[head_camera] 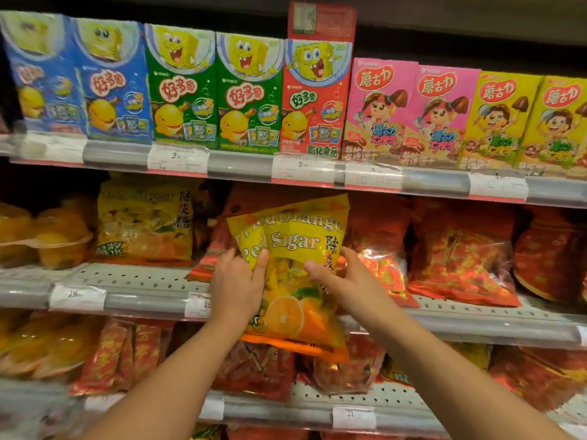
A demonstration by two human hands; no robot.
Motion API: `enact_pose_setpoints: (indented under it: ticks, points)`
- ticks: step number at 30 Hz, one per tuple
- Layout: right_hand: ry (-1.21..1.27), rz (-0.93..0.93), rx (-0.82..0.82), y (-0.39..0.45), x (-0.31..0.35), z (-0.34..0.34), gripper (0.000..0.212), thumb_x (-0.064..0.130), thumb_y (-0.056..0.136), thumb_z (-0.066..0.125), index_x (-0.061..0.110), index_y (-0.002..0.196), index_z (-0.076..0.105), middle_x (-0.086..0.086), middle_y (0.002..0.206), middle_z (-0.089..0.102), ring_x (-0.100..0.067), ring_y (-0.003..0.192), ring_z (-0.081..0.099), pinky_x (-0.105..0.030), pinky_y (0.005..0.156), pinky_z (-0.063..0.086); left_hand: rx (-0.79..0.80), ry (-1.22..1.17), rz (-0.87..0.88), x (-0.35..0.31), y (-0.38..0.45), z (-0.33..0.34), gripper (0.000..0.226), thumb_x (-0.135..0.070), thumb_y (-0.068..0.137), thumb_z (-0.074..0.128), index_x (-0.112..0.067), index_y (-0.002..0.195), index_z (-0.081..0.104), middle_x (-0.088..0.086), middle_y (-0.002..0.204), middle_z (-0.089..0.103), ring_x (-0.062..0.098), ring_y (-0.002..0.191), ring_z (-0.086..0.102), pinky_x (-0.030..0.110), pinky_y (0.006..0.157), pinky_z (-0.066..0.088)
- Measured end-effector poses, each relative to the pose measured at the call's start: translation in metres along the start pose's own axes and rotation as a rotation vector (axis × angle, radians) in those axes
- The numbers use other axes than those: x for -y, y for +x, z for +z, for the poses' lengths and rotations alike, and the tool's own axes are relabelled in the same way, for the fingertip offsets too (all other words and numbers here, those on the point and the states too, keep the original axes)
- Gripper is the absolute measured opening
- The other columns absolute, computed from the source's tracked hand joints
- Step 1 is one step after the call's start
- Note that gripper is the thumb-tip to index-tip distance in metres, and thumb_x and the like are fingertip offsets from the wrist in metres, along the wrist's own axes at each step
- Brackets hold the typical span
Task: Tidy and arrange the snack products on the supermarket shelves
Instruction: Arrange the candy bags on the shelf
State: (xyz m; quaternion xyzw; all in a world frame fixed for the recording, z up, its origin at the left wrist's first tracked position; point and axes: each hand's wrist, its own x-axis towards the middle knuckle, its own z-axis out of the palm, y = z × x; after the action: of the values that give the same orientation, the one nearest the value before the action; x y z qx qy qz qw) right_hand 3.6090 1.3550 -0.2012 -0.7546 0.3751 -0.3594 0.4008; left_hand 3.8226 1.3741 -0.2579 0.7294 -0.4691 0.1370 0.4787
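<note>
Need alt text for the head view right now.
Both hands, left hand and right hand, hold a yellow orange-candy bag in front of the middle shelf, among red snack bags; cartoon snack boxes line the shelf above.

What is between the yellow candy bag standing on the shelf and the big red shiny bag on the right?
In the head view, the yellow orange-candy bag gripped by the left hand and right hand hangs between the standing yellow bag and the red bag.

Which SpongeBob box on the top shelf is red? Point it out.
The rightmost SpongeBob box, next to the pink boxes. The other four are blue or green; it alone has another red box on top.
</note>
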Motion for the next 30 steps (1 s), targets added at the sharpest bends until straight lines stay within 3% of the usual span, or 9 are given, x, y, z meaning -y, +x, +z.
enact_pose_setpoints:
  ticks: [3,6,10,13,15,18,21,25,30]
  points:
    - [-0.053,0.001,-0.035,0.012,0.000,0.016,0.070,0.071,0.064,0.082,0.045,0.119,0.047,0.014,0.120,0.065,-0.013,0.106,0.066,-0.046,0.095,0.055,0.026,-0.023,0.013,0.005,0.000,0.001,0.089,-0.075,0.096,0.009,-0.015,0.098,0.074,0.008,0.112,0.068,0.030,0.109,0.057,0.046,0.093,0.048]
    - [-0.040,0.005,-0.066,0.017,-0.008,0.022,0.077,0.068,0.061,0.083,0.044,0.124,0.047,0.016,0.120,0.065,-0.013,0.108,0.066,-0.048,0.096,0.055,0.050,-0.068,0.055,0.007,0.000,-0.003,0.079,-0.071,0.097,0.015,-0.020,0.105,0.074,0.004,0.107,0.069,0.026,0.106,0.056,0.045,0.093,0.047]
    - [0.004,-0.011,-0.111,0.018,-0.020,0.025,0.060,0.052,0.069,0.087,0.045,0.121,0.058,0.017,0.112,0.073,-0.015,0.102,0.071,-0.049,0.093,0.057,0.152,-0.181,0.071,0.010,0.006,-0.012,0.063,-0.068,0.093,0.029,-0.026,0.114,0.071,0.001,0.103,0.069,0.026,0.104,0.059,0.044,0.090,0.048]
    - [0.133,0.003,-0.147,0.016,-0.023,0.029,0.041,0.022,0.081,0.084,0.030,0.117,0.064,0.006,0.103,0.077,-0.020,0.092,0.075,-0.049,0.087,0.059,0.223,-0.276,0.062,0.021,0.010,-0.028,0.058,-0.063,0.097,0.043,-0.021,0.133,0.059,0.002,0.128,0.064,0.022,0.120,0.056,0.033,0.098,0.043]
    - [0.236,0.020,-0.167,0.012,-0.022,0.033,0.029,0.010,0.084,0.079,0.019,0.110,0.068,-0.003,0.098,0.079,-0.025,0.086,0.076,-0.048,0.084,0.060,0.166,-0.279,0.097,0.038,0.009,-0.051,0.056,-0.057,0.096,0.046,-0.018,0.134,0.058,0.003,0.128,0.064,0.020,0.119,0.057,0.030,0.095,0.041]
    - [0.291,-0.002,-0.202,0.008,-0.014,0.048,0.020,0.010,0.085,0.079,0.016,0.103,0.072,-0.007,0.097,0.079,-0.030,0.089,0.076,-0.057,0.088,0.058,0.000,-0.095,0.193,0.094,0.006,-0.083,0.059,-0.053,0.093,0.040,-0.012,0.129,0.061,0.009,0.133,0.063,0.027,0.126,0.054,0.041,0.106,0.042]
    - [0.308,-0.067,-0.158,0.011,0.007,0.077,0.019,0.012,0.085,0.079,0.021,0.102,0.075,-0.004,0.100,0.079,-0.029,0.094,0.075,-0.058,0.091,0.057,-0.073,0.251,0.144,0.166,-0.002,-0.099,0.060,-0.046,0.096,0.037,-0.007,0.140,0.052,0.014,0.156,0.042,0.034,0.146,0.032,0.058,0.116,0.030]
    - [0.288,-0.097,-0.121,0.036,0.037,0.132,0.029,0.023,0.077,0.082,0.026,0.104,0.074,0.001,0.101,0.078,-0.025,0.095,0.075,-0.054,0.091,0.058,0.004,0.389,0.129,0.217,-0.006,-0.101,0.084,-0.067,0.097,0.014,-0.009,0.153,0.038,0.018,0.164,0.024,0.042,0.151,0.018,0.060,0.114,0.024]
    - [0.289,-0.047,-0.115,0.079,0.061,0.198,0.022,0.022,0.080,0.080,0.027,0.100,0.072,0.004,0.097,0.078,-0.023,0.093,0.074,-0.051,0.092,0.058,-0.084,0.488,0.179,0.222,-0.013,-0.090,0.074,-0.039,0.092,0.029,0.000,0.155,0.031,0.022,0.166,0.015,0.042,0.153,0.012,0.057,0.120,0.017]
